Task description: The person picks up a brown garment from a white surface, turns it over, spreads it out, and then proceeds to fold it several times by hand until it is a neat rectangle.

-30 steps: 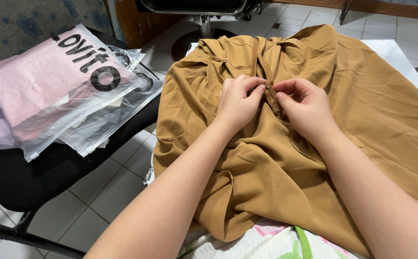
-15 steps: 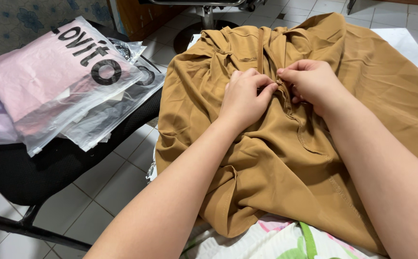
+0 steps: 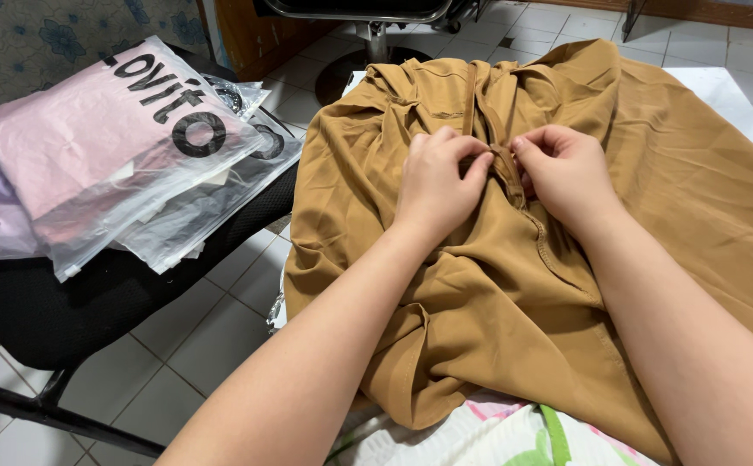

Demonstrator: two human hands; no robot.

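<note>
Mustard-brown fabric garment (image 3: pixel 618 224) spread rumpled over white table (image 3: pixel 722 86), right of scene. Left hand (image 3: pixel 435 185) and right hand (image 3: pixel 566 173) side by side, fingers pinched shut on garment's centre seam. Far left: pink and clear plastic-bagged clothing packs (image 3: pixel 109 147) stacked on black mesh chair (image 3: pixel 66 302).

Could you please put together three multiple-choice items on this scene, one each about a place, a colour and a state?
1. Where do the bagged clothes lie?
A on a black chair
B on the floor
C on the brown garment

2. What colour is the garment under the hands?
A pink
B brown
C white

3. What are the left hand and right hand doing?
A resting flat and apart
B pinching a seam of the garment
C lifting a bag

Answers: 1 A, the bags sit on the black seat; 2 B, the cloth is brown; 3 B, both hands' fingers close on the seam.
</note>
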